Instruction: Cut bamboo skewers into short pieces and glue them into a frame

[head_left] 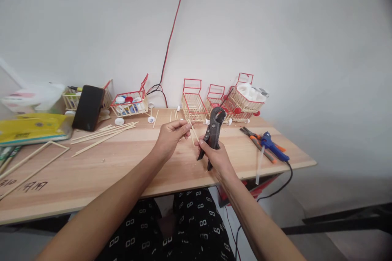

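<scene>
My left hand (170, 138) pinches the upper end of a pair of short thin wooden sticks (194, 131) between thumb and fingers, just above the tabletop. Their lower ends reach the thumb and fingertips of my right hand (217, 158). That hand is also closed round a black pipe cutter (215, 127), held upright with its curved jaw at the top and its handles pointing down. The sticks lie beside the cutter, not between its jaws. My right palm hides part of the handles.
Along the wall stand small stick-built carts, including an unfilled red-rimmed cart (192, 104) and one with caps (130, 104). Loose sticks (104, 135), a phone (88, 108) and a stick frame (33, 157) lie left. Pliers (260, 144) and a corded blue glue gun (274, 147) lie right.
</scene>
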The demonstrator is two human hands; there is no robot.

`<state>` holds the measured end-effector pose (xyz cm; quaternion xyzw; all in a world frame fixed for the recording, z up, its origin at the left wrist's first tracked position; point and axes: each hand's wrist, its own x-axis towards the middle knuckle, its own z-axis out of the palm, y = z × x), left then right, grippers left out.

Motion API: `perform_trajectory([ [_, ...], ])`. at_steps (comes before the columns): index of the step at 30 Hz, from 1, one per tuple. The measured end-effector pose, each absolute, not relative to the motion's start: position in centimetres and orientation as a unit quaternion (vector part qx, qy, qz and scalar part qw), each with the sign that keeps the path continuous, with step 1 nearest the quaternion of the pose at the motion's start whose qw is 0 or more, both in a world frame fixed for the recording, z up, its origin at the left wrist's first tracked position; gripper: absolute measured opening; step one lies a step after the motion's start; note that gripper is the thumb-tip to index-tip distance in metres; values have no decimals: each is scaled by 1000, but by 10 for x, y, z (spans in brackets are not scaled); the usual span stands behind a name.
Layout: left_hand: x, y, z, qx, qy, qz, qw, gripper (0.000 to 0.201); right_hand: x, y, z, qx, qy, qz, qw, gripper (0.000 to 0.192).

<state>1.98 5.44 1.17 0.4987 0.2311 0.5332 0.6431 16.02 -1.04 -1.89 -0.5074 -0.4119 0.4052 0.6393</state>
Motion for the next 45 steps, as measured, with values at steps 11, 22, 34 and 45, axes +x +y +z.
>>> perform_trajectory([
  [11, 16, 63, 9, 422, 200, 524, 713, 23, 160, -16, -16, -487, -377, 503, 606, 36],
  [22, 18, 59, 12, 439, 215, 539, 686, 23, 160, -16, -15, -490, -444, 476, 579, 32],
  [34, 19, 52, 16, 521, 257, 585, 566, 34, 164, -20, -12, -512, -447, 447, 581, 34],
  [45, 16, 44, 25, 523, 288, 620, 509, 24, 162, -22, -9, -496, -426, 454, 605, 32],
])
